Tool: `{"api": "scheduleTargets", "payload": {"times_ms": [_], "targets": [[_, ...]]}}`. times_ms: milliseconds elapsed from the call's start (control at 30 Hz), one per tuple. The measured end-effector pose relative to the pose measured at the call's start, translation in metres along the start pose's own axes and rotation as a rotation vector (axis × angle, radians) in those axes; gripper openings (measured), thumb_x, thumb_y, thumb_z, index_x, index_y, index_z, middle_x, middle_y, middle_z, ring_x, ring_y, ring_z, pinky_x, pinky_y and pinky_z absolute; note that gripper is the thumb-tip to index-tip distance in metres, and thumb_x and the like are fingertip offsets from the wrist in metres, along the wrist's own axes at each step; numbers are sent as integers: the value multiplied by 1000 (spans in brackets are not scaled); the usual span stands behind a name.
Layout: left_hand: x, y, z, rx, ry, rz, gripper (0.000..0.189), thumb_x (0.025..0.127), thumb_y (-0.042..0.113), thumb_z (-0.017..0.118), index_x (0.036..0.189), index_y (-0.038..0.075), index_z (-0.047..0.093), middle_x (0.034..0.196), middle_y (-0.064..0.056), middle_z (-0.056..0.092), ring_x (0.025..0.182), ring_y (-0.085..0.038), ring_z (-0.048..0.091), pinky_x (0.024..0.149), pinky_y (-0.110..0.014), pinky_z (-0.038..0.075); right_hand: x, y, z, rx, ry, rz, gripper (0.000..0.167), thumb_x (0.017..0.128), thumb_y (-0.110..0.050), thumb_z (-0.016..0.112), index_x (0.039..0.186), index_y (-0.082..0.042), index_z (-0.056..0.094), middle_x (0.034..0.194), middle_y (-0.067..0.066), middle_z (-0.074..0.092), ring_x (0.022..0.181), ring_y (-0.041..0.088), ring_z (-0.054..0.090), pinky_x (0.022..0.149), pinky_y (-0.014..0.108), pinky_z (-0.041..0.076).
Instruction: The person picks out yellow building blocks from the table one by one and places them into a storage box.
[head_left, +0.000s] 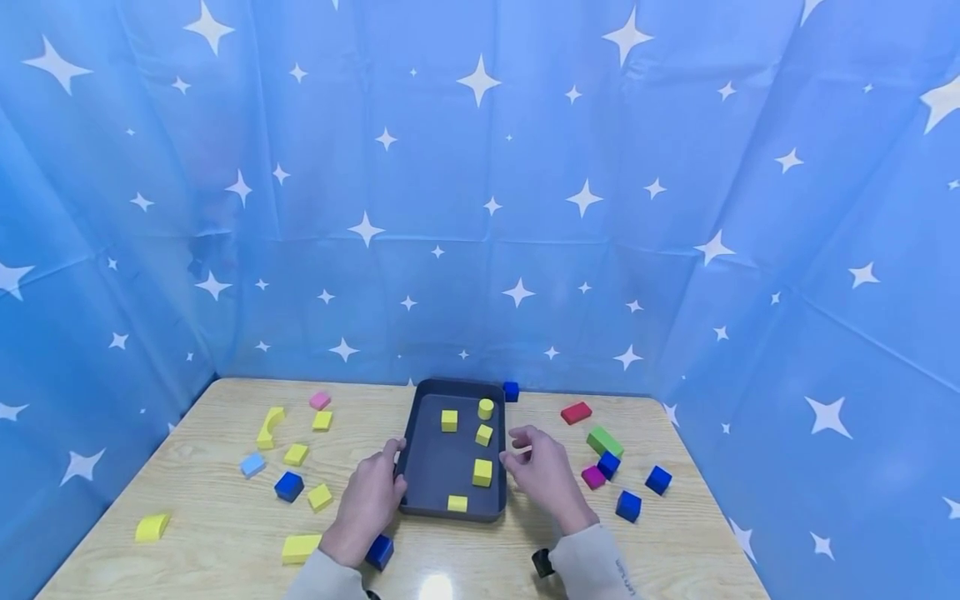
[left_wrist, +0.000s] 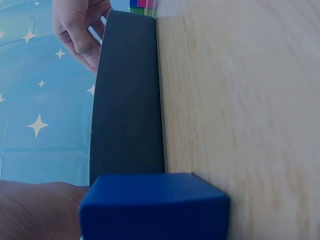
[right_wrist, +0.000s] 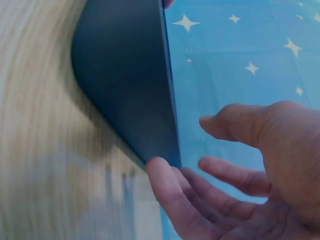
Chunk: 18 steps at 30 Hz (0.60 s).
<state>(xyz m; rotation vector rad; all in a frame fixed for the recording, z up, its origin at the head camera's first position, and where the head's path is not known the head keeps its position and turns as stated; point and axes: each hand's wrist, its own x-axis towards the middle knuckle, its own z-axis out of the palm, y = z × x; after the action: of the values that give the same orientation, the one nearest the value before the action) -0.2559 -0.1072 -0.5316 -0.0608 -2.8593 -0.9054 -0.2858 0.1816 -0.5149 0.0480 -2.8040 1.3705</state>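
Observation:
A dark grey tray (head_left: 431, 467) lies on the wooden table with several yellow blocks in it, among them a cube (head_left: 482, 472) and a cylinder (head_left: 486, 408). At the tray's left side my left hand (head_left: 365, 500) grips the wall, the thumb over the rim. Its fingertips are hidden in the left wrist view. My right hand (head_left: 543, 472) is at the tray's right side, thumb and fingers spread apart. In the right wrist view the fingertips of my right hand (right_wrist: 235, 195) come right up to the tray's outer wall (right_wrist: 125, 75), with nothing between thumb and fingers.
A blue block (head_left: 380, 552) is beside my left wrist. Yellow blocks, a light blue block (head_left: 252, 465) and a pink block (head_left: 320, 400) are scattered leftward. Rightward lie a red block (head_left: 576, 412), a green block (head_left: 604, 442), a magenta block (head_left: 593, 477) and several blue ones. A starry curtain (head_left: 480, 208) surrounds the table.

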Motion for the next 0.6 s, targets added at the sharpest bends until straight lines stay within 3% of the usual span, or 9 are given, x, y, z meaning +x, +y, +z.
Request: {"api": "scheduleTargets", "payload": {"times_ms": [333, 600], "targets": [[0, -2, 1, 4, 5, -13, 56, 102, -1, 82, 156, 3, 66, 112, -19, 83, 86, -20, 77, 65, -35, 63, -3, 3, 9, 106, -110, 63, 54, 110, -13, 81, 159, 2, 63, 128, 19, 78, 102, 23, 80, 70, 39, 73], [1, -3, 2, 8, 6, -2, 56, 103, 0, 82, 156, 3, 66, 111, -18, 83, 84, -18, 76, 64, -33, 62, -2, 10, 9, 129, -157, 81, 56, 112, -7, 75, 164, 3, 59, 136, 22, 75, 105, 24, 80, 71, 39, 74]]}}
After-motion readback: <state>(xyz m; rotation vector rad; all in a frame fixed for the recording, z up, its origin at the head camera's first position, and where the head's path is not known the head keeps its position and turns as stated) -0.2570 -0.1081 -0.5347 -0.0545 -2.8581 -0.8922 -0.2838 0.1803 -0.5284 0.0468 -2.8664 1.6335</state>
